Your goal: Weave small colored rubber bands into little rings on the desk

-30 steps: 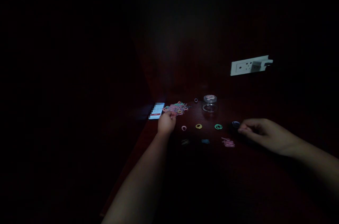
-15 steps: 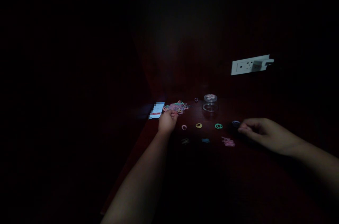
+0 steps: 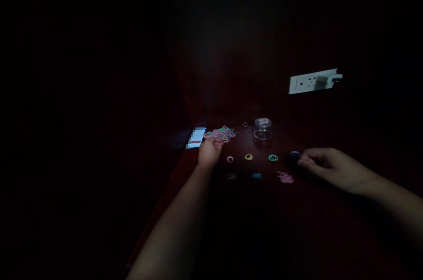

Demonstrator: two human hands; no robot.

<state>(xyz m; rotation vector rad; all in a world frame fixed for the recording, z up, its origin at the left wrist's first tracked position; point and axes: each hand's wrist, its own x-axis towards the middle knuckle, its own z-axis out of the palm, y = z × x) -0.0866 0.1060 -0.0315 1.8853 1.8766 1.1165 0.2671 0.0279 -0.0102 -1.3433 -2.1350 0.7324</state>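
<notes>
My left hand (image 3: pixel 210 151) lies at the near edge of a mixed pile of small coloured hair ties (image 3: pixel 226 133), its fingers closed; what they pinch, if anything, is too small to make out. On the right, my right hand (image 3: pixel 322 166) is closed with the fingertips together beside dark purple hair ties (image 3: pixel 295 154). Whether it holds one cannot be seen. In the same row lie a pink hair tie (image 3: pixel 230 159), yellow ones (image 3: pixel 249 157) and green ones (image 3: pixel 273 158). Nearer are a dull, dark bunch (image 3: pixel 231 176), a blue bunch (image 3: pixel 257 175) and pink pieces (image 3: pixel 285 177).
A clear lidded jar (image 3: pixel 263 129) stands toward the back, with a single dark hair tie (image 3: pixel 245 125) to its left. Left of the pile lies a lit phone (image 3: pixel 196 137). A wall socket (image 3: pixel 313 81) with a plug is above the dark red table (image 3: pixel 251 214).
</notes>
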